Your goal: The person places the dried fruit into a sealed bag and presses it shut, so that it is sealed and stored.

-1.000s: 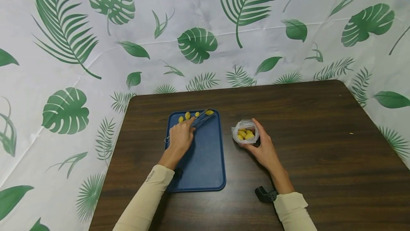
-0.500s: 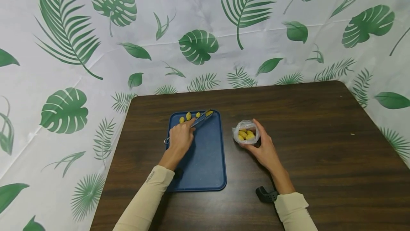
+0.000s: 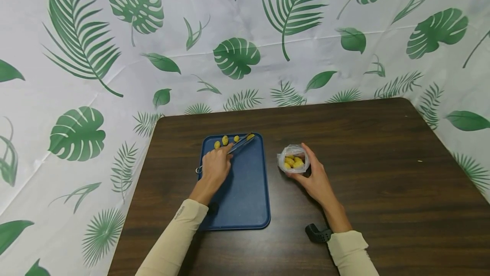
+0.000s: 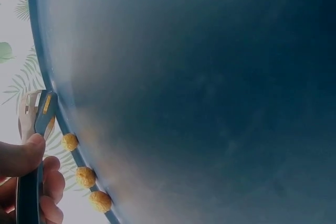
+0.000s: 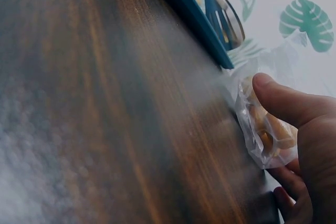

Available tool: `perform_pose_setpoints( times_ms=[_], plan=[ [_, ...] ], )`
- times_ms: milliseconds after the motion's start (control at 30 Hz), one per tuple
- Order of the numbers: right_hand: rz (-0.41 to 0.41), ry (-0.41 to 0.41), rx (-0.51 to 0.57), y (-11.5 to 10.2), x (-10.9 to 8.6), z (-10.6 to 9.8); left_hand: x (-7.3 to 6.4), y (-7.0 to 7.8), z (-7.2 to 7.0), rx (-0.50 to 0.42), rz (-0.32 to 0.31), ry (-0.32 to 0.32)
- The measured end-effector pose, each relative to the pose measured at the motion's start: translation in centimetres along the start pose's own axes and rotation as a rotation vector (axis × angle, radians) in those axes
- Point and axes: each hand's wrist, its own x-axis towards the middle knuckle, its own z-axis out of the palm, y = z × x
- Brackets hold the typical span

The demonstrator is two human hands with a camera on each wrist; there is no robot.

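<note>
The left hand (image 3: pixel 216 163) is holding metal tongs (image 5: pixel 212 4), with the tips sitting around one yellow lump (image 3: pixel 250 137) in the far right corner of the blue tray (image 3: pixel 245 199). Three more yellow lumps (image 3: pixel 225 140) are lying along the far edge. The right hand (image 3: pixel 317 181) is gripping a clear plastic bag (image 3: pixel 281 159) of small yellow lumps (image 3: pixel 293 162) beside the tray on the brown table (image 3: pixel 375 174).
</note>
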Motion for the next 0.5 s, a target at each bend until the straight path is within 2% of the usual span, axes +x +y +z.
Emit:
perform_pose_setpoints(
  times_ms=[233,500],
  plan=[
    [0.02,-0.009,-0.007,0.0,0.0,0.0,-0.6,-0.2,-0.5,-0.029,0.019,0.051],
    [0.02,-0.008,-0.003,0.0,-0.1,0.0,-1.3,-0.1,-1.2,-0.054,0.011,0.085]
  ],
)
